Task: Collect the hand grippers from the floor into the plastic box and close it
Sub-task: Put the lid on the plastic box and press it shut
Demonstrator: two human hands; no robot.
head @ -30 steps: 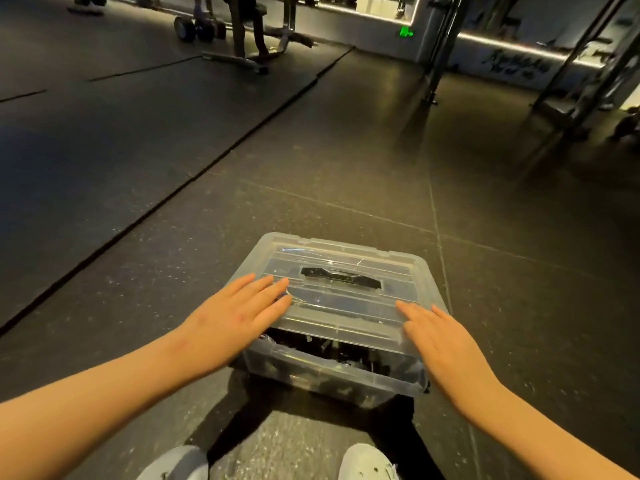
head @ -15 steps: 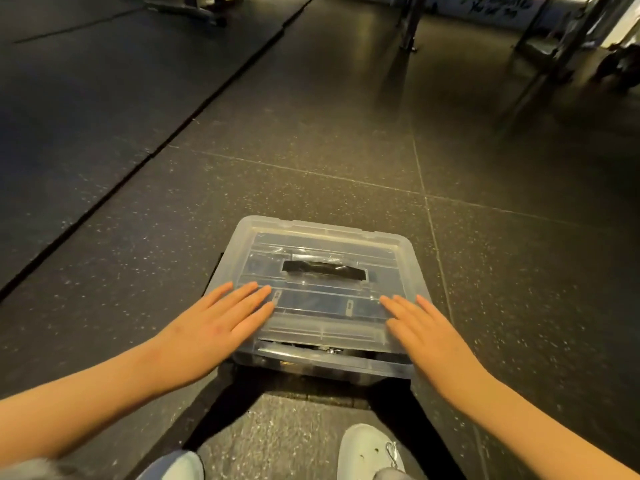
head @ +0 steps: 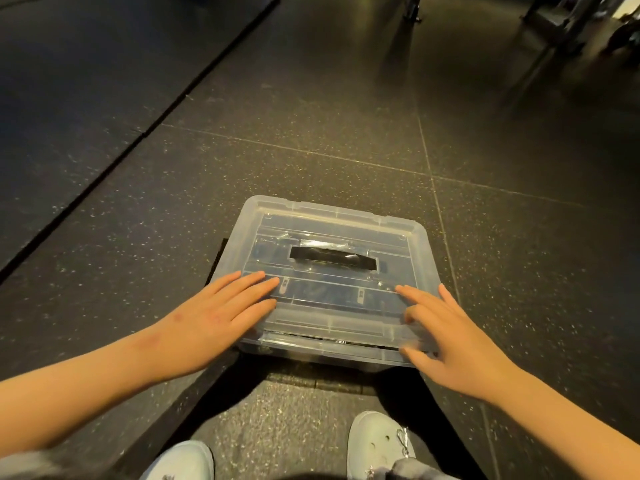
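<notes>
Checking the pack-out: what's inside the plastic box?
Through the clear lid of the plastic box only dark shapes show; a metal spring glints in the near gap. The left hand and right hand lie flat on the lid. Their number cannot be told.

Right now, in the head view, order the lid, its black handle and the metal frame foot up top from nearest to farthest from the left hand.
1. Lid: touching, under the left hand, near-left part.
2. Black handle: middle of the lid, just beyond the hand.
3. Metal frame foot: far off, top of view.
</notes>
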